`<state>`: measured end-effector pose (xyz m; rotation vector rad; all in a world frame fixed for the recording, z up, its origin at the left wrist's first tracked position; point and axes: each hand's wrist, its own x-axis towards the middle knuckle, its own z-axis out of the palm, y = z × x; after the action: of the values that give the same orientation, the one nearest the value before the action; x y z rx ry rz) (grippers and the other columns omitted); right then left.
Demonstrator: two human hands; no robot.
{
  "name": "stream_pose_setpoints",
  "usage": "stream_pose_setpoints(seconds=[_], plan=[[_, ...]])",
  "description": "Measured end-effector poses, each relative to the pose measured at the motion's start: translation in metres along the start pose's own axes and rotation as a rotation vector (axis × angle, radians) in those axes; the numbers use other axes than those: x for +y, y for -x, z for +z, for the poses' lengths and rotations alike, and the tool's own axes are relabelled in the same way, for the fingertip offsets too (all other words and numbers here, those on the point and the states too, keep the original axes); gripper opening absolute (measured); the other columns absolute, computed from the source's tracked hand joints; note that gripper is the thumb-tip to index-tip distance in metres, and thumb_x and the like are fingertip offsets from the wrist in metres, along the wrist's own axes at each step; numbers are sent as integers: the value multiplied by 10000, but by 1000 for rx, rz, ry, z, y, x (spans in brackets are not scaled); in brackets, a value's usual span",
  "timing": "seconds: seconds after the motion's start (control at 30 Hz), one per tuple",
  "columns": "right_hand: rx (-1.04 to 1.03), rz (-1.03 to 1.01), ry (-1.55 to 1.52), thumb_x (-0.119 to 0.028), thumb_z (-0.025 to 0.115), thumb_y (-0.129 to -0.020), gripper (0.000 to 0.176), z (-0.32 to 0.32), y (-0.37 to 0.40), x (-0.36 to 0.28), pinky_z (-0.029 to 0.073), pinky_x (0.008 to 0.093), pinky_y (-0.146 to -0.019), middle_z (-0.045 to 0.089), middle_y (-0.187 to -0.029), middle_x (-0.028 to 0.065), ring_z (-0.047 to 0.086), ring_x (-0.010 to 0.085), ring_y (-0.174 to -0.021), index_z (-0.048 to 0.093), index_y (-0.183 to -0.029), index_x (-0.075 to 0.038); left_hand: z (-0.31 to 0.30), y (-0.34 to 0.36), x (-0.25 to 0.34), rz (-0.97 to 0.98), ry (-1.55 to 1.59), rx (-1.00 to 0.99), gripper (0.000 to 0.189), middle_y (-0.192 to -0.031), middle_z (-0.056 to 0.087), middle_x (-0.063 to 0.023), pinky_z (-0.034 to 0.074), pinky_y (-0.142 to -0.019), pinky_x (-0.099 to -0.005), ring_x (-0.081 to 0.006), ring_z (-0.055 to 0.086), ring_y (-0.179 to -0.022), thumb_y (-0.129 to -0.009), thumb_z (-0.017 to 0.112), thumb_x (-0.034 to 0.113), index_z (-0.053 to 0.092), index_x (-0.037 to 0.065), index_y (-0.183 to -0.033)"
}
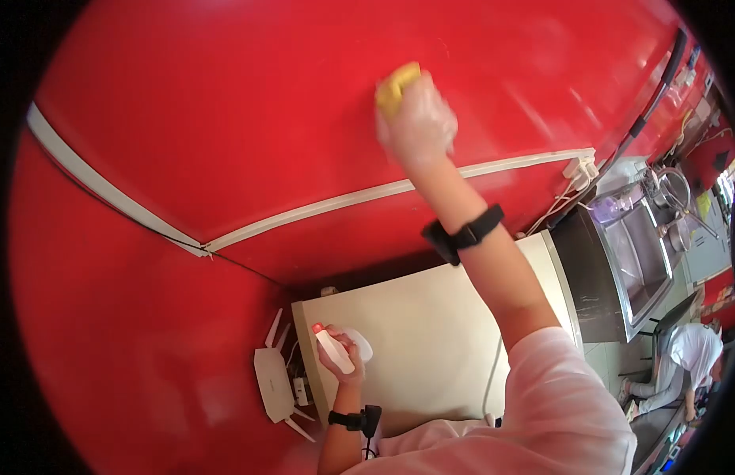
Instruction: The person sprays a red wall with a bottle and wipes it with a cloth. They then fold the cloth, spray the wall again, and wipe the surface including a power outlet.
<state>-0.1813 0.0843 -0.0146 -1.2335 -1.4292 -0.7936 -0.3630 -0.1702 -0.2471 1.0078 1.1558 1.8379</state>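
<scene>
My right hand (419, 119), in a thin clear glove, is raised and presses a yellow sponge (396, 85) flat against the red wall (248, 119). The hand and sponge look blurred by motion. My left hand (343, 360) is held low over a cream-coloured tabletop (431, 332) and grips a white spray bottle (332, 347) with a red nozzle. Both wrists wear black bands.
A white cable duct (328, 204) runs across the red wall to a socket (581, 168). A white router (274, 384) with antennas hangs left of the table. To the right stands a steel sink (632, 261), and beyond it another person (688, 356) crouches.
</scene>
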Motion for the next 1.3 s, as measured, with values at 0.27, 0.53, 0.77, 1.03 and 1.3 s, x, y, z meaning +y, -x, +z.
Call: stream_pose_setpoints(seconds=[0.27, 0.53, 0.77, 1.03, 1.3], plan=[[3, -72, 52, -261, 694, -702, 312, -15, -43, -11, 465, 356, -457, 518, -750, 110, 571, 264, -595, 486, -802, -51, -2, 0, -2, 53, -69, -20, 448, -878, 476, -7, 401, -662, -203, -75, 470, -713, -716, 663, 174, 427, 37, -1071], [-2, -106, 12, -256, 730, -648, 322, 0, 39, 20, 455, 370, -463, 505, -757, 100, 562, 262, -627, 490, -760, -71, 2, -2, 0, 132, -110, -10, 433, -806, 466, 7, 397, -624, -210, -67, 451, -662, -729, 662, 214, 431, 34, -1049], [19, 8, 99, -240, 719, -643, 333, -19, -64, -23, 477, 345, -485, 511, -805, 102, 567, 257, -653, 484, -795, -61, -1, 0, -2, 23, -31, -14, 401, -762, 468, 15, 402, -625, -211, -70, 453, -650, -737, 649, 217, 437, 36, -1026], [-150, -80, 49, -228, 704, -674, 310, -6, 39, 8, 464, 367, -465, 521, -810, 119, 552, 278, -655, 479, -801, -57, 2, -2, -2, 65, 29, -70, 415, -871, 435, 14, 408, -619, -194, -51, 434, -702, -708, 656, 134, 425, 73, -1047], [-113, -135, -5, -173, 654, -667, 213, -11, -40, -47, 491, 352, -536, 526, -794, 111, 564, 264, -693, 496, -766, -71, -5, 4, -9, -250, 305, 31, 413, -894, 460, 17, 419, -627, -193, -61, 455, -696, -711, 649, 114, 442, 63, -1065]])
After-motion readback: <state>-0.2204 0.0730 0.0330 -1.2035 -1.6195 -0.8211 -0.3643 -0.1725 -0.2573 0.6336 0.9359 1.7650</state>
